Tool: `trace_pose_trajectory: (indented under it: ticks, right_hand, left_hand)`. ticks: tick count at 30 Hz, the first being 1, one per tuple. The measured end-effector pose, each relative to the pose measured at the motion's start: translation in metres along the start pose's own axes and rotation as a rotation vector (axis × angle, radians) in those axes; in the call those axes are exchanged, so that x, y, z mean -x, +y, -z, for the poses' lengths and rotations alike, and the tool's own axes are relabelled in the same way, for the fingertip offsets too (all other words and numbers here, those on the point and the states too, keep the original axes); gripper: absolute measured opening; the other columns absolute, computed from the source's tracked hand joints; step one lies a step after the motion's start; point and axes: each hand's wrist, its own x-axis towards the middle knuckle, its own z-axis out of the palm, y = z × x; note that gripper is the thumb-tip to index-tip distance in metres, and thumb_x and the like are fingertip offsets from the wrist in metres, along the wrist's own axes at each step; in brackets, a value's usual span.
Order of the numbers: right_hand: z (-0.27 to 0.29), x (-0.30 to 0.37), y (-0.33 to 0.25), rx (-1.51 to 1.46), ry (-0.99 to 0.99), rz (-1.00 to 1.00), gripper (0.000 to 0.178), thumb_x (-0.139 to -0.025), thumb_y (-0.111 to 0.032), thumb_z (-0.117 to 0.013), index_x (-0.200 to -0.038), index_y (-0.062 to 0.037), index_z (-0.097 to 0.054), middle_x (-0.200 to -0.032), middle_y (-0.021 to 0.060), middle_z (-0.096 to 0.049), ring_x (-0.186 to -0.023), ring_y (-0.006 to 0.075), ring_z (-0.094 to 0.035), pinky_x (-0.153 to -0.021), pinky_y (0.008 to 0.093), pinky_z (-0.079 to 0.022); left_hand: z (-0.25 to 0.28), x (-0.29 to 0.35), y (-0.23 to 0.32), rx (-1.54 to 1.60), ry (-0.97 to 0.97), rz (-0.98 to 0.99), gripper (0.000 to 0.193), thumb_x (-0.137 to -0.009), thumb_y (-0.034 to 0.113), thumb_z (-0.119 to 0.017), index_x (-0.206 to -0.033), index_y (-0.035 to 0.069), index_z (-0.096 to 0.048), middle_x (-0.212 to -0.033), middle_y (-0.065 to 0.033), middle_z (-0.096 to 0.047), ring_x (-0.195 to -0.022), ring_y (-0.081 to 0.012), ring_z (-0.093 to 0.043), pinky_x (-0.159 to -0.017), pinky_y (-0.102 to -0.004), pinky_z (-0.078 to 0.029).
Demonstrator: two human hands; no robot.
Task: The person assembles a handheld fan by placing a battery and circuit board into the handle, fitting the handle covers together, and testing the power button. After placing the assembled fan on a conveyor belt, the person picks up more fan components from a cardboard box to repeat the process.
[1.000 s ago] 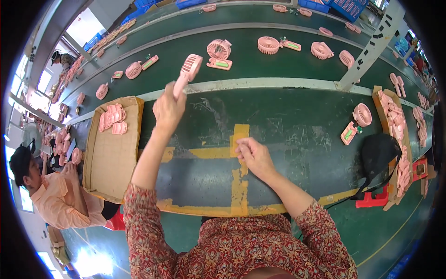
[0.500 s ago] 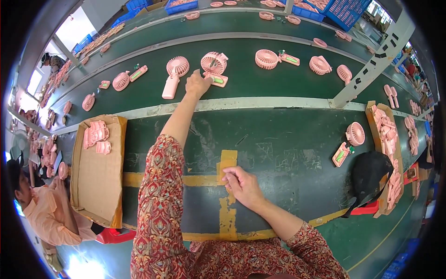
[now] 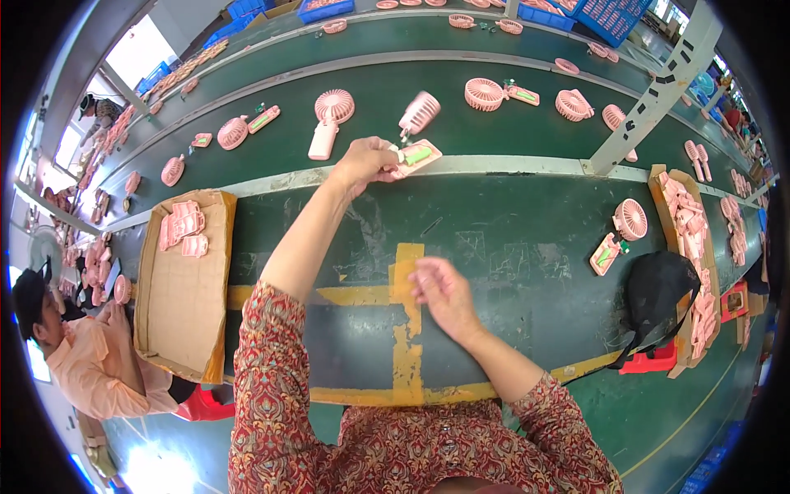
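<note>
Rail (image 3: 527, 165) as landmark. Left hand (image 3: 364, 166) is over it, fingers and thumb closed narrowly on the near end of a pink handle piece (image 3: 434, 152) with a green strip (image 3: 417, 156). Handle piece lies to the hand's right, above the rail; long axis slants away rightward, nearly along it. Fan head (image 3: 421, 113), blurred and tilted, is just beyond the rail; contact with the belt (image 3: 543, 123) cannot be told. Right hand (image 3: 444, 295) is on the near side of the rail, loosely curled over the surface (image 3: 477, 226), no object visible in it. Left hand is much the nearer to both pieces.
</note>
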Motion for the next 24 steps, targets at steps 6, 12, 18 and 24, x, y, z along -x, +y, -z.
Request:
trace_pose_trajectory:
  ticks: [6, 12, 18, 24]
  right_hand:
    - [0.026, 0.006, -0.028, 0.010, 0.226, 0.282, 0.025, -0.095, -0.014, -0.050, -0.115, -0.0001, -0.050, -0.102, 0.0070, -0.060, -0.089, 0.0100, -0.056, -0.078, 0.0226, -0.046]
    - [0.021, 0.066, -0.052, 0.551, 0.078, 0.269, 0.017, -0.089, -0.008, -0.055, -0.104, -0.0003, -0.057, -0.094, 0.0136, -0.064, -0.086, 0.0217, -0.063, -0.077, 0.0303, -0.049]
    - [0.017, 0.100, -0.041, 0.869, -0.095, 0.257, 0.023, -0.082, -0.012, -0.061, -0.102, -0.0012, -0.057, -0.094, 0.0141, -0.061, -0.088, 0.0314, -0.059, -0.077, 0.0375, -0.047]
    - [0.001, 0.111, -0.042, 1.061, -0.316, 0.302, 0.052, -0.075, -0.022, -0.070, -0.117, -0.0017, -0.048, -0.111, 0.0140, -0.056, -0.101, 0.0323, -0.052, -0.082, 0.0400, -0.045]
  left_hand:
    - [-0.024, 0.119, -0.029, 0.091, -0.091, 0.011, 0.019, -0.073, -0.004, -0.059, -0.091, -0.003, -0.054, -0.074, -0.0064, -0.060, -0.061, -0.0118, -0.058, -0.055, -0.0235, -0.047]
    - [-0.046, 0.224, -0.082, -0.186, -0.219, 0.027, 0.014, -0.080, 0.000, -0.062, -0.093, 0.001, -0.056, -0.079, 0.0005, -0.059, -0.069, -0.0054, -0.056, -0.060, -0.0222, -0.047]
    - [-0.049, 0.228, -0.048, -0.837, -0.042, -0.127, 0.038, -0.080, 0.025, -0.067, -0.107, -0.001, -0.059, -0.094, -0.0147, -0.065, -0.086, -0.0204, -0.063, -0.076, -0.0329, -0.049]
    - [-0.082, 0.176, -0.056, -0.970, -0.013, -0.219, 0.064, -0.064, 0.031, -0.071, -0.112, -0.007, -0.053, -0.106, -0.0268, -0.059, -0.100, -0.0323, -0.060, -0.089, -0.0377, -0.045]
